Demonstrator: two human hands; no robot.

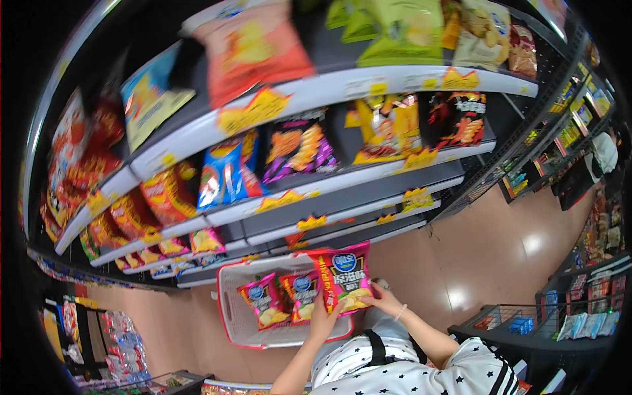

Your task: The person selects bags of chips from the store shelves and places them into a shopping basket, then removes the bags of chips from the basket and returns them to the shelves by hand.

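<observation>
Both my hands hold a pink and red chip bag (347, 280) upright over the right side of a white basket with a red rim (230, 329). My left hand (324, 317) grips the bag's lower left edge, and my right hand (383, 299) grips its lower right edge. Inside the basket, left of my hands, lie two similar pink bags, one (264, 301) near the left wall and another (301, 297) beside it, partly behind my left hand.
Curved shelves (408, 164) of snack bags rise ahead and to the left. A low rack (500, 336) stands at the right, and bottled goods (125, 345) stand at the lower left. A person in dark clothing (576, 181) is far right.
</observation>
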